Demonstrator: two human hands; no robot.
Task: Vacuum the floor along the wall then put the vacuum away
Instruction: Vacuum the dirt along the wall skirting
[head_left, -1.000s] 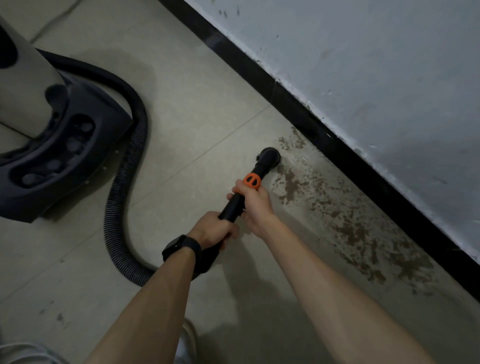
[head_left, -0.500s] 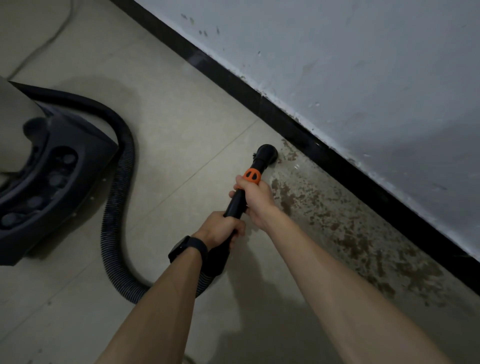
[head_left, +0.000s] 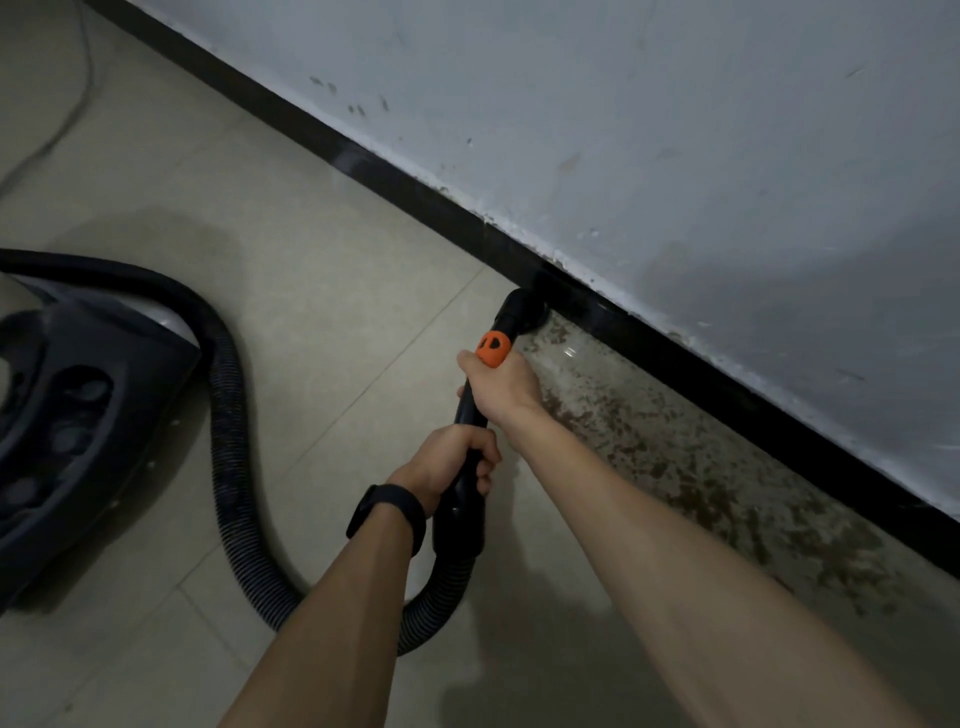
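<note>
Two bare arms come in from the bottom. The left arm (head_left: 322, 623) wears a smooth black rubber wristband (head_left: 387, 519), wide and snug, with a thicker part on one side like a small watch. It sits just behind the left hand (head_left: 447, 462). The right arm (head_left: 675, 571) is bare down to the right hand (head_left: 501, 382).

The vacuum (head_left: 72, 426) is cut off by the left edge, so only its dark base shows. The hose (head_left: 231, 441) passes behind the left forearm (head_left: 332, 623), and the right hand (head_left: 504, 387) covers part of the wand (head_left: 470, 410). The mouth of the nozzle (head_left: 521, 310) faces away, unseen.
</note>
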